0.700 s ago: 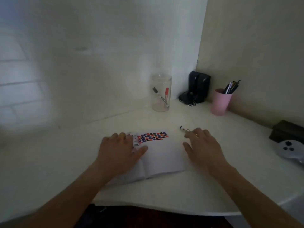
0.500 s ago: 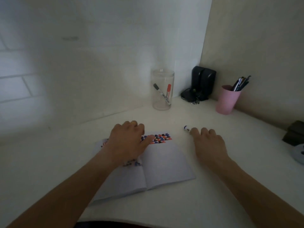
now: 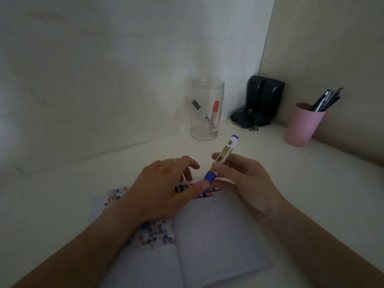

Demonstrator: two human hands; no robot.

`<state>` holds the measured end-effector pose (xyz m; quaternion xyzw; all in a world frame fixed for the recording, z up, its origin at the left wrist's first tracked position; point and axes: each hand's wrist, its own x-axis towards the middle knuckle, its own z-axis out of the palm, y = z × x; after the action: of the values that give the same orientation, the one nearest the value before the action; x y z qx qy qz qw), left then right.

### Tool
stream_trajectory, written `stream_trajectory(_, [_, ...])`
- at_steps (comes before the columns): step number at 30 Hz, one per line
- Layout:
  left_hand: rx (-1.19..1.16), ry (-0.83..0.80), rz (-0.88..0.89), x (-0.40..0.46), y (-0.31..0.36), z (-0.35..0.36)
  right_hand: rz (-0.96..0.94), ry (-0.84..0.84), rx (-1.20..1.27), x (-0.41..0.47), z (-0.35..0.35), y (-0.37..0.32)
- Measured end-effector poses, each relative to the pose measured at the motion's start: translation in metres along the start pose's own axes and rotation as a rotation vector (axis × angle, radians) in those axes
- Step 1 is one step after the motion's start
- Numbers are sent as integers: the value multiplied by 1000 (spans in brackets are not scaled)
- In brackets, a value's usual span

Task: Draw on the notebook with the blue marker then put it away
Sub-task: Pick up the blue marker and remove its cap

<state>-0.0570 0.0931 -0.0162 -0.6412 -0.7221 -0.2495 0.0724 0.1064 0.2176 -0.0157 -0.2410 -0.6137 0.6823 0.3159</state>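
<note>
Two hands meet over one white desk (image 3: 62, 196), which fills the lower and middle frame. Next in size, the open notebook (image 3: 216, 235) lies at lower centre, its right page blank, a patterned strip along its top edge and coloured dots on the left page. At centre left, the left hand (image 3: 160, 192) hovers above the notebook's upper edge, fingers loosely spread, its thumb and forefinger at the blue cap; whether they actually pinch it I cannot tell. At centre right, the right hand (image 3: 243, 179) is closed around the barrel of the blue marker (image 3: 223, 155).

The marker is held clear of the page, just above the notebook's top edge. Its long axis slants from lower left to upper right: the blue cap (image 3: 210, 177) points down toward the left fingers, the tail toward the clear jar (image 3: 207, 109) at upper centre. By my reading, uncapping comes next, and the left hand is the nearer one for pulling along that axis, down and leftward.
</note>
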Motion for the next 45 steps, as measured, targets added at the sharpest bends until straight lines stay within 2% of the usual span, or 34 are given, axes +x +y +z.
stream_trajectory(6, [158,93,173,-1,0,5,-38,-21,50,1,-1,6])
stream_trajectory(10, [157,121,226,0,3,0,-109,-11,-35,-1,4,8])
stream_trajectory(17, [128,131,218,-2,12,-1,-180,4,-8,-6,10,9])
stream_trajectory(22, [122,13,203,-2,17,-3,-236,13,-49,-7,12,7])
stream_trajectory(27, [22,-56,171,0,19,-9,-250,7,3,-10,17,3])
stream_trajectory(34, [-111,-3,217,-4,21,-10,-213,12,86,-13,20,1])
stream_trajectory(37, [-177,-1,177,-10,24,-16,-208,-26,93,-14,24,0])
stream_trajectory(41, [-331,-46,143,-15,12,-31,-167,91,205,-11,1,-7])
stream_trajectory(45, [-233,-46,102,-18,-5,-30,-153,181,90,-11,-13,-3])
